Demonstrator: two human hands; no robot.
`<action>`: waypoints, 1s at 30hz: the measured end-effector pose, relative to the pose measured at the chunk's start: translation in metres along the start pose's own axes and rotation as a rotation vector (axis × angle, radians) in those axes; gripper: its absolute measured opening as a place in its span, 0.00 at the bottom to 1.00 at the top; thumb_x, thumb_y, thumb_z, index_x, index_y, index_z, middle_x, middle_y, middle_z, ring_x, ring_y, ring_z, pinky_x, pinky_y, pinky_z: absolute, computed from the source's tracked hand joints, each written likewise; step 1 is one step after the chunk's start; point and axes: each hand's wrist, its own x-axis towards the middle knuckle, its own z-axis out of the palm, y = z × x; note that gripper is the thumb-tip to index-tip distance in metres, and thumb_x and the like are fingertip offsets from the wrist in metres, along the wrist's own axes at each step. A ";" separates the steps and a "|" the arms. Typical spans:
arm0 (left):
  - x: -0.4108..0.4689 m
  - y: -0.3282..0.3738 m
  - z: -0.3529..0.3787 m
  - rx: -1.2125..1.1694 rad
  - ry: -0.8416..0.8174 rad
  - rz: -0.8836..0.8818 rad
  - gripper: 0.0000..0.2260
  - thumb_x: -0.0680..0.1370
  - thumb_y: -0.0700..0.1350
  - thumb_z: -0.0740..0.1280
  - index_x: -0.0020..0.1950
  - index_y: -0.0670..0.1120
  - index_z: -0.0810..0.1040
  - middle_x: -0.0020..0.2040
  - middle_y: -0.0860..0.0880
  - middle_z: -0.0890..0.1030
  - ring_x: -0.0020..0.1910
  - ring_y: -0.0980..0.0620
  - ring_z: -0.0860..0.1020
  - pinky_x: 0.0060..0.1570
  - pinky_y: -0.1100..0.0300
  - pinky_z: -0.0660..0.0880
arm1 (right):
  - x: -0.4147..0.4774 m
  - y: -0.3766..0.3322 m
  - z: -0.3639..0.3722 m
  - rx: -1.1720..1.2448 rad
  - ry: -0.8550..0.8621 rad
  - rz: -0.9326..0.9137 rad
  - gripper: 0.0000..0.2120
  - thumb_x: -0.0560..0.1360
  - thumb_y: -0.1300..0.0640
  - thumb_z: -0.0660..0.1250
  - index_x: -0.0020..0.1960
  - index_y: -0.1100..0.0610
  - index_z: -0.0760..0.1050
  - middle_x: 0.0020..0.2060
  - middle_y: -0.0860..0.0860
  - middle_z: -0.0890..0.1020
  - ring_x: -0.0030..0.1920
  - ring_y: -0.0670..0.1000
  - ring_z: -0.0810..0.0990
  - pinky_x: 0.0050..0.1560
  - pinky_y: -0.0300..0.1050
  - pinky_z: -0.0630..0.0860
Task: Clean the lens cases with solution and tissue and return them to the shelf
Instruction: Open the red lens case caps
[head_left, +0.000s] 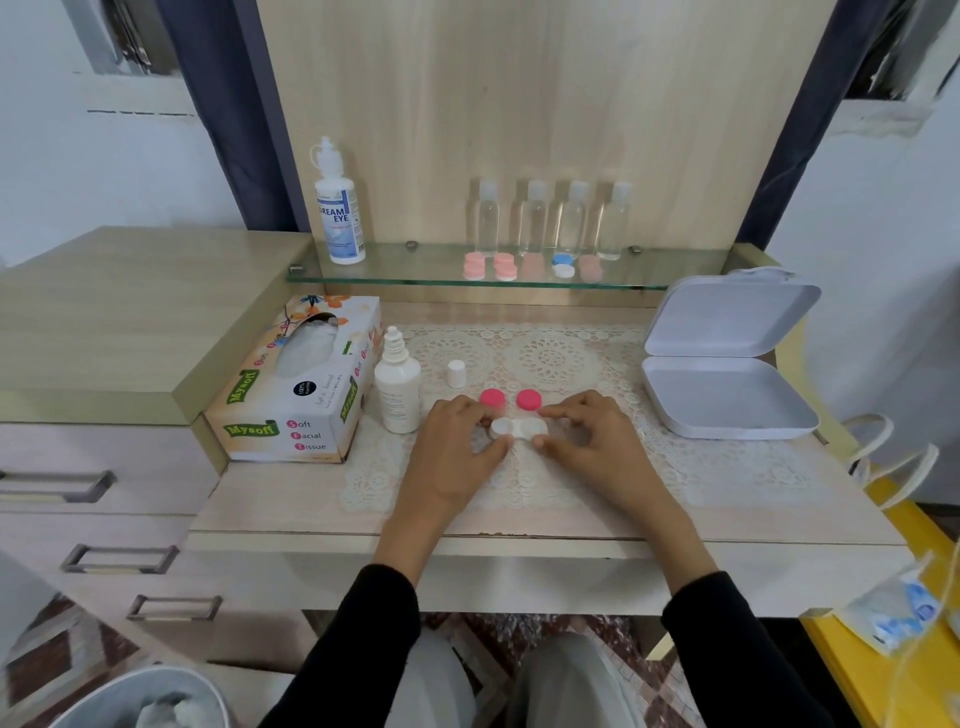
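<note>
A white lens case (519, 428) lies flat on the lace mat (561, 358), at the middle of the desk (291, 512), with both wells uncovered. The left hand (457, 449) holds its left end: the thumb presses the near edge of that well and the curled fingers close on the far edge. The right hand (592, 441) holds the right end in the same way, its forefinger stretched along the far edge and its thumb against the near edge, the other fingers bent above the mat. The case sits between the two sets of fingertips, pinched from both ends.

Two pink caps (510, 399) rest just behind the case, close to the fingertips. To the left stands a small white bottle (397, 389), uncapped, with its white cap (456, 373) beside it, and a tissue box (301, 384) beyond that. On the glass shelf (415, 278) at the back lie more lens cases (506, 266), pink and blue.
</note>
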 end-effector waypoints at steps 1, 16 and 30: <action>0.000 0.000 0.000 0.010 0.002 0.002 0.13 0.73 0.49 0.71 0.55 0.47 0.80 0.50 0.51 0.77 0.51 0.52 0.72 0.51 0.62 0.66 | 0.001 0.001 0.002 -0.023 0.008 -0.013 0.16 0.70 0.51 0.75 0.57 0.50 0.81 0.47 0.46 0.76 0.52 0.46 0.70 0.49 0.31 0.63; -0.004 0.007 0.002 0.402 -0.249 -0.115 0.33 0.81 0.60 0.48 0.77 0.39 0.47 0.78 0.42 0.46 0.77 0.50 0.44 0.75 0.56 0.41 | -0.005 0.001 0.000 0.014 0.153 -0.046 0.10 0.71 0.56 0.74 0.52 0.53 0.82 0.43 0.46 0.77 0.48 0.47 0.73 0.44 0.30 0.65; -0.004 0.005 0.002 0.404 -0.256 -0.113 0.32 0.81 0.60 0.48 0.77 0.40 0.47 0.78 0.43 0.47 0.77 0.50 0.45 0.74 0.58 0.41 | -0.015 0.018 -0.071 -0.030 0.458 0.125 0.08 0.72 0.57 0.73 0.48 0.60 0.82 0.38 0.49 0.81 0.39 0.48 0.79 0.38 0.27 0.69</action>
